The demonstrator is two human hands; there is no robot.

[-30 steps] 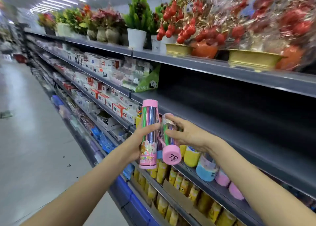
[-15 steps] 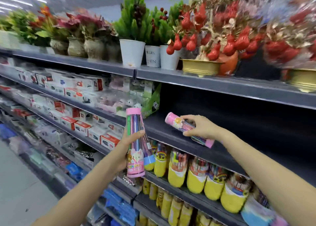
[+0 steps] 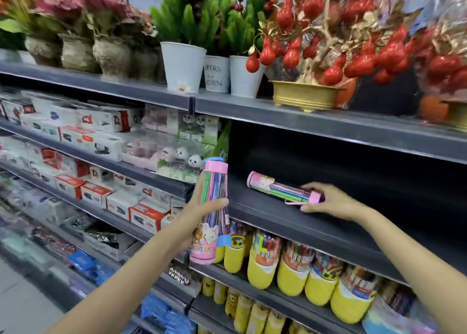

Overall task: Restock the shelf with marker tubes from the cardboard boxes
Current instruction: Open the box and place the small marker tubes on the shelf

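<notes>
The right hand (image 3: 328, 202) holds a pink marker tube (image 3: 280, 187) flat near the shelf's (image 3: 290, 220) front edge, likely to stack it, while the left hand (image 3: 199, 215) grips two upright tubes (image 3: 211, 207) ready.

Behind the pink tube (image 3: 211, 215) in your left hand (image 3: 199, 216), a second blue-capped tube (image 3: 222, 235) is mostly hidden. Your right hand (image 3: 328, 203) covers the lying tube's (image 3: 280, 187) cap end. The boxes (image 3: 75, 141) at left are too blurred to read.

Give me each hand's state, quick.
Left hand: grips an upright pink-capped clear marker tube.
Right hand: holds a pink-capped clear tube lying on the dark shelf.
</notes>
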